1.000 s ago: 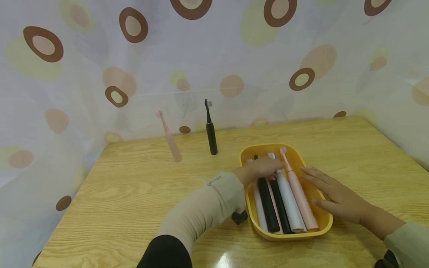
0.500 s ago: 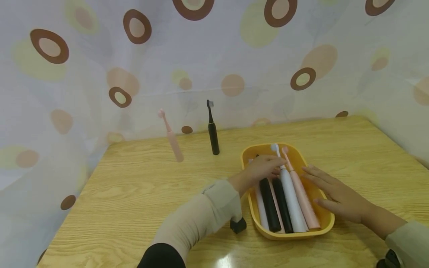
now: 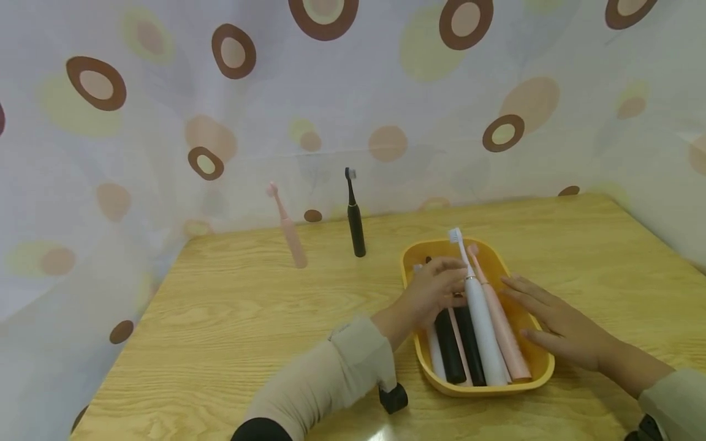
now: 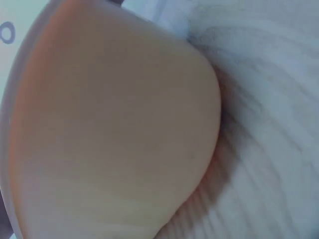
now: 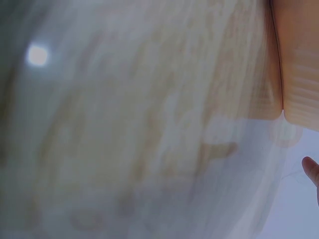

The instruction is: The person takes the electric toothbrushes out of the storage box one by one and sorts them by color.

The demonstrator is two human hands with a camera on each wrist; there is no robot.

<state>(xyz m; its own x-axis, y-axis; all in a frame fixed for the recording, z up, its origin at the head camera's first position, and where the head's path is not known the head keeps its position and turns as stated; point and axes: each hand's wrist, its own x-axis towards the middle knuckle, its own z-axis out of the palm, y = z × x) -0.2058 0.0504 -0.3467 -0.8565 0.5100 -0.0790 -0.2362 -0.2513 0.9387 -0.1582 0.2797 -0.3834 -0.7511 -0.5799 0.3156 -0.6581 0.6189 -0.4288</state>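
Observation:
At the neck of a white electric toothbrush (image 3: 482, 324), my left hand (image 3: 427, 294) pinches it with curled fingers. The brush head tilts up above the far rim of a yellow basket (image 3: 441, 387), while the handle end stays low inside. Beside it in the basket lie a pink toothbrush (image 3: 510, 346), black toothbrushes (image 3: 451, 352) and other pale ones, partly hidden by my hand. My right hand (image 3: 568, 324) rests at the basket's right rim, fingers straight. The left wrist view shows mostly skin (image 4: 114, 124); the right wrist view shows a fingertip (image 5: 311, 169) and blurred wood grain.
On the wooden table (image 3: 220, 337), left of the basket, another pink toothbrush (image 3: 291, 239) and a black toothbrush (image 3: 356, 229) stand upright near the back. A patterned curtain (image 3: 331, 92) hangs behind the table. A small black block (image 3: 393, 398) is under my left cuff.
My left hand has taken hold of the white toothbrush and raised its head out of the row. The right hand stays at the rim. The head view has shifted slightly.

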